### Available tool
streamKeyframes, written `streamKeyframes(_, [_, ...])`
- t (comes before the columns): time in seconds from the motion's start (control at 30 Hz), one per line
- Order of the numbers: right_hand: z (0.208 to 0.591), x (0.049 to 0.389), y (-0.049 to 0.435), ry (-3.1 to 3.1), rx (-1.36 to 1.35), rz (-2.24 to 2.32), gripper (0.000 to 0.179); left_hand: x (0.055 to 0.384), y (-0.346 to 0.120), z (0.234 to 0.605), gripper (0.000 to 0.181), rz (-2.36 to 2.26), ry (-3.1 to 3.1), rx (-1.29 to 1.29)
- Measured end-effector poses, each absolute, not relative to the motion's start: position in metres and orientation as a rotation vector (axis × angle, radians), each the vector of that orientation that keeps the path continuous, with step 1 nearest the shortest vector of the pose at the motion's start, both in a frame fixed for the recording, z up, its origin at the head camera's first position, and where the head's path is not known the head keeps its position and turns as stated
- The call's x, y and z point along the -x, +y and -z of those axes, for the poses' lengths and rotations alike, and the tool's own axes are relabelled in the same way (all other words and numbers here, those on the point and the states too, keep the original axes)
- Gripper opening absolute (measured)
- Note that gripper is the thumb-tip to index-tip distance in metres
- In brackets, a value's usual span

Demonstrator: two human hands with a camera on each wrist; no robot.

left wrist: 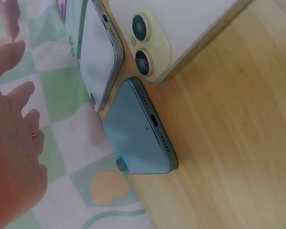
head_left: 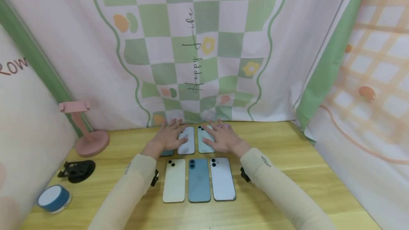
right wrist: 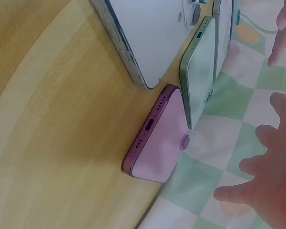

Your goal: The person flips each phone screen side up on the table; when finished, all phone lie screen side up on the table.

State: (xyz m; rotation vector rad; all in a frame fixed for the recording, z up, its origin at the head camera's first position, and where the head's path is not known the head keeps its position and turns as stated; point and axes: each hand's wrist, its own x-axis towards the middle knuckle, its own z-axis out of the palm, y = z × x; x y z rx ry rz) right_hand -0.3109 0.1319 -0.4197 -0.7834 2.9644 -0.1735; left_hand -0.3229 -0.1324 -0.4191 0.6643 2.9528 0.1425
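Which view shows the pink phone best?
The right wrist view: the pink phone lies unobstructed there, port edge and back visible. In the head view, the right hand hides most of it; the left wrist view shows at most a purplish sliver.

I see cream L sleeve [head_left: 123, 191] & R sleeve [head_left: 284, 185], both w/ sm. dark print [head_left: 266, 162] nr cuff [head_left: 251, 159]; blk gadget [head_left: 154, 179] at each wrist [head_left: 152, 149].

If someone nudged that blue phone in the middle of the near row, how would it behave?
The blue smartphone would probably stay stiff, being a flat slab. Lying flat on the wood-grain table, it would likely slide rather than tip. Its smooth-looking back may feel slippery.
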Motion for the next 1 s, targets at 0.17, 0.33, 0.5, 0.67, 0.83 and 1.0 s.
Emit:
streamKeyframes(0.17, [0.415,0.316,0.143,2.986,0.783,0.155,0.066,0.332,-0.121,0.416,0.067,-0.098,2.953,-0.705])
streamKeyframes(0.33, [0.409,0.319,0.163,3.020,0.718,0.200,0.067,0.340,-0.100,0.413,0.068,-0.087,2.937,-0.733])
streamKeyframes(0.5, [0.415,0.316,0.185,2.995,0.670,0.207,0.069,0.346,-0.072,0.415,0.068,-0.086,2.904,-0.778])
streamKeyframes(0.67, [0.425,0.309,0.199,2.882,0.645,0.257,0.074,0.352,-0.044,0.423,0.067,-0.060,2.868,-0.803])
streamKeyframes(0.83, [0.436,0.306,0.208,2.840,0.677,0.258,0.075,0.360,-0.019,0.431,0.064,-0.071,2.863,-0.782])
streamKeyframes(1.0, [0.445,0.299,0.214,2.816,0.737,0.292,0.070,0.369,-0.003,0.442,0.065,-0.078,2.857,-0.758])
